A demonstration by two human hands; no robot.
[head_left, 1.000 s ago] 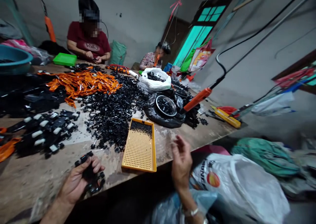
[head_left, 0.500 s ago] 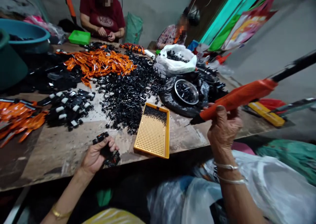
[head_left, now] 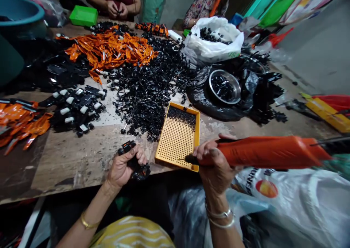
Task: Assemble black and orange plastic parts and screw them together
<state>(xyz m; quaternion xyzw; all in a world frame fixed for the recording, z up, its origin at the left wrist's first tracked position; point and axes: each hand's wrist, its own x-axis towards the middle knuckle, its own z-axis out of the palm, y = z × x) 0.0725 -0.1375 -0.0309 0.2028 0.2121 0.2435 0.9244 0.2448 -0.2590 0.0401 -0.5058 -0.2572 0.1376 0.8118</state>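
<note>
My left hand [head_left: 123, 166] is closed around a black toy car chassis [head_left: 140, 170] with small orange marks, near the table's front edge. In my right hand [head_left: 216, 164] is an orange electric screwdriver [head_left: 268, 151], lying nearly level with its dark tip pointing left. The tip is over the lower right part of a yellow perforated tray [head_left: 175, 146]. Small black screws [head_left: 182, 116] lie gathered at the tray's far end. Behind the tray and my left hand spreads a heap of small black parts [head_left: 144, 91].
Orange plastic parts [head_left: 109, 49] are piled farther back. Black chassis with white pieces [head_left: 79, 105] lie at left. A metal bowl [head_left: 224, 87] rests on black plastic near a white bag [head_left: 213, 40]. Two people sit across the table; one person's hands [head_left: 117, 10] hold something small.
My right hand has brought the screwdriver left and down, from beside the tray to over its near right corner. My left hand, still holding the chassis, appears slightly farther right as the view shifts.
</note>
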